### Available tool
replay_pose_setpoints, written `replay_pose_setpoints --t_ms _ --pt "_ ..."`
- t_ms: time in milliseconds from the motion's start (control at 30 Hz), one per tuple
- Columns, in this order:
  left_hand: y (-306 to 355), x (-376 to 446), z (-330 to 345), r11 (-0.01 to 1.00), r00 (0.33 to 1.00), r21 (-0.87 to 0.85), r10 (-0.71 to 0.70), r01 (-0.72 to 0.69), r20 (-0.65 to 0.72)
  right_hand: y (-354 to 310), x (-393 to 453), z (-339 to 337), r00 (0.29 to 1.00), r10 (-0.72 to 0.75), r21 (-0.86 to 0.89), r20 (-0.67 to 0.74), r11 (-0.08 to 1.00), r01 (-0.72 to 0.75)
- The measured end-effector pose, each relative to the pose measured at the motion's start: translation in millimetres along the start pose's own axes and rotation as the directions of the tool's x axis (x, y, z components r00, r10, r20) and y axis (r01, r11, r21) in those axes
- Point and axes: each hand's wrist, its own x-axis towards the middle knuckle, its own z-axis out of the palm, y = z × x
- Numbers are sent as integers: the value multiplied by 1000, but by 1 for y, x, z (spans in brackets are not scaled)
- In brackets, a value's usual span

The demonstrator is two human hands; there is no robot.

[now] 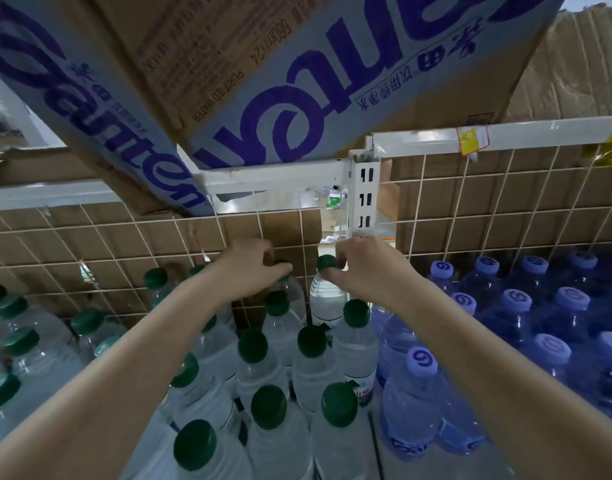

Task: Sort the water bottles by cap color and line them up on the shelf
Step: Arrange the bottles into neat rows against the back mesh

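Note:
Clear bottles with green caps (253, 345) fill the left and middle of the shelf. Blue-tinted bottles with lilac caps (421, 362) stand on the right. Both my arms reach to the back row by the wire grid. My left hand (244, 268) curls its fingers round the green cap of a back-row bottle (290, 289), mostly hidden under the hand. My right hand (361, 268) pinches the green cap (326, 263) of a clear bottle (327, 299) standing upright beside it.
A white wire grid (470, 209) backed with cardboard closes the rear. A white upright post (365, 199) and shelf rail (505, 136) run just above the hands. Blue-and-white water cartons (280, 109) sit overhead on the upper shelf.

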Motion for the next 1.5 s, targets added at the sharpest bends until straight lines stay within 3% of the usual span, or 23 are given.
replay_pose_setpoints --t_ms 200,433,567,867,967,1067,1233,1367,1500 --pt "-7 25 16 995 995 15 -99 98 30 -5 30 11 1000 -25 -35 14 999 25" --pt "10 14 8 999 991 3 49 -50 124 0 42 21 998 -59 -78 0 995 59" --pt "10 11 6 999 987 -30 43 -39 152 2 39 18 995 -96 -92 31 991 98" --pt "1 16 19 997 994 -75 23 -15 105 -1 39 15 993 -113 -146 45 982 118" --pt "0 11 13 986 989 -163 44 -21 139 -7 36 11 995 -78 -169 63 982 87" --pt "-5 2 -6 969 995 -240 74 -56 64 -24 32 0 996 -64 -109 60 992 70" --pt "-45 -9 -40 999 997 -3 40 -40 -66 -69 32 3 980 -183 80 81 981 176" --pt "-83 -13 -52 991 998 124 -57 56 0 -105 38 17 953 -243 173 179 962 213" --pt "-109 -17 -60 987 995 155 -63 51 72 -134 50 23 940 -262 199 218 955 220"
